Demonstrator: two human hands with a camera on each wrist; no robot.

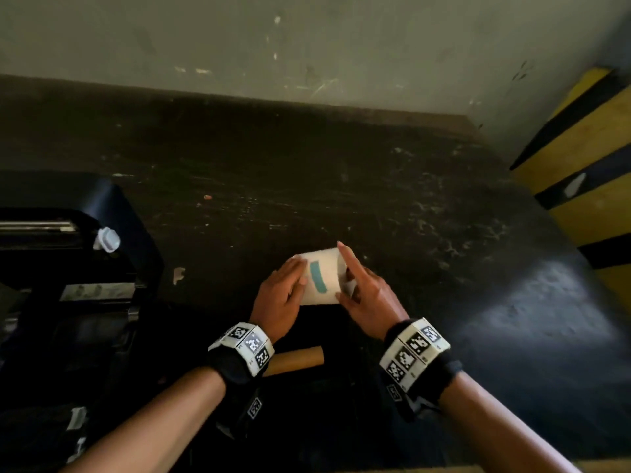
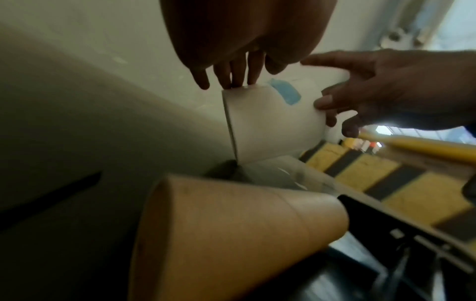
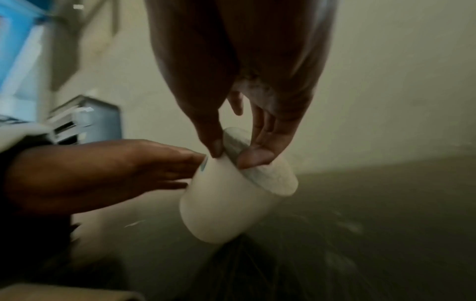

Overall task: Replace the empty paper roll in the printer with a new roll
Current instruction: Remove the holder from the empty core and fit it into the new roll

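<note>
New roll: a white paper roll is held between both hands over the dark table, near its front edge; a blue-green strip is seen across the wrap.
Roll, right wrist view: the end face of the roll is shown here, pale and mottled; this face is hidden in the head view by the fingers.
Roll, left wrist view: the opposite rim and the strip are shown, with the lower edge of the roll close to the tabletop; whether it touches cannot be told.
Right hand: the roll's end is pinched between thumb and a finger, seen best at the right wrist; the index finger is stretched out straight along the top.
Left hand: fingers are laid nearly straight against the other side of the roll; at the left wrist the fingertips are seen on the rim, not wrapped round it.
Empty core: a brown cardboard tube is lying near the table's front edge, below the left wrist; it looms large in the left wrist view.
Printer: a black machine is seen at the left, its lid raised.
Striped post: yellow and black bands are seen at the right.
</note>
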